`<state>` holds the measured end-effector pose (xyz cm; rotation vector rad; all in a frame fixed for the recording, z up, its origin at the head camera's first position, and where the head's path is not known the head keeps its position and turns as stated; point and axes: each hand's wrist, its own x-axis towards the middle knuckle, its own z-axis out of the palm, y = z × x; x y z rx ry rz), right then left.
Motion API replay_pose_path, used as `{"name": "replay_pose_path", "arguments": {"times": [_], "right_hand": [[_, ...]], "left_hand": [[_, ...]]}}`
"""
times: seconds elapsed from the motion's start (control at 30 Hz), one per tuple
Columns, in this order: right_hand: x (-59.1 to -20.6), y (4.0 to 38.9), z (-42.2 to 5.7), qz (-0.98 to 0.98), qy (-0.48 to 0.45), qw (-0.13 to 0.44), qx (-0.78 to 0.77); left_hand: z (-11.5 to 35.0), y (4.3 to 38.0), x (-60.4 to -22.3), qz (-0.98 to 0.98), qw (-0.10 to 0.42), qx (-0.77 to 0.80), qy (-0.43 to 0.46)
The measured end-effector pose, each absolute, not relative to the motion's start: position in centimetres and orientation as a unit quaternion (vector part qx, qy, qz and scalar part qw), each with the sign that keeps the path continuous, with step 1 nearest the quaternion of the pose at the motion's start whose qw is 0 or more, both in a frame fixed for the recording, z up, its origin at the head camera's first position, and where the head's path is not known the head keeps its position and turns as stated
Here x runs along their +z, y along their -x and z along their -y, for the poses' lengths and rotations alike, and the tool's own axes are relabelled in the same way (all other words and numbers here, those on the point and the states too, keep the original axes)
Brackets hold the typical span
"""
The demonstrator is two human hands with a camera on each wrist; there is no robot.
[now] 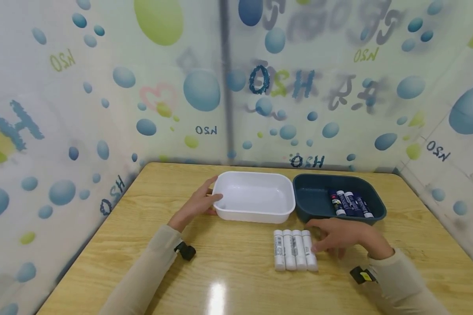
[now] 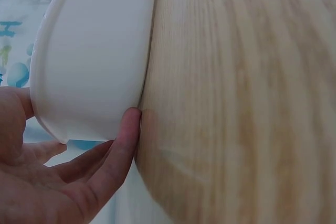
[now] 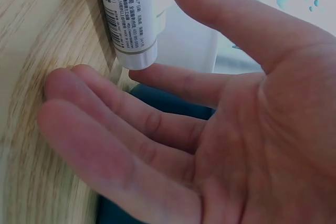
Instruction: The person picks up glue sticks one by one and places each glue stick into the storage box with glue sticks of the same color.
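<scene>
A white plastic basin (image 1: 254,217) stands at the table's back. My left hand (image 1: 199,201) grips its left end, thumb over the rim and fingers along the outer wall (image 2: 94,77). Several white glue sticks (image 1: 294,250) lie side by side in front of the basins. At the row's right end is my right hand (image 1: 339,234), its thumb and index finger beside the outermost stick. In the right wrist view the index fingertip is at the lower end of a printed glue stick (image 3: 131,30), and the other fingers (image 3: 89,140) extend loosely, holding nothing.
A dark teal basin (image 1: 313,201) adjoins the white one on the right. Several dark blue glue sticks (image 1: 351,203) with white ends lie inside it. The wooden table (image 1: 228,258) backs onto a patterned curtain (image 1: 236,122), with more curtain at both sides.
</scene>
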<state>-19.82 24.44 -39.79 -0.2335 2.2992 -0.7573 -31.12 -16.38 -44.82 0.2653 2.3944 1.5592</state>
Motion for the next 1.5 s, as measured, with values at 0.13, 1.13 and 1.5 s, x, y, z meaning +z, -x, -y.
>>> {"name": "replay_pose_path", "arguments": {"times": [0.13,1.13,1.5], "right_hand": [[-39.97,19.95,-24.39,-0.887,0.090,0.350,-0.288],[-40.34,19.99,-24.25,-0.882,0.109,0.347,-0.301],[-40.75,20.02,-23.80,-0.884,0.106,0.343,-0.300]], "left_hand": [[16.38,31.16,-44.90,-0.827,0.135,0.538,-0.092],[16.25,30.83,-44.62,-0.826,0.137,0.539,-0.091],[16.35,30.80,-44.55,-0.826,0.137,0.539,-0.093]]}}
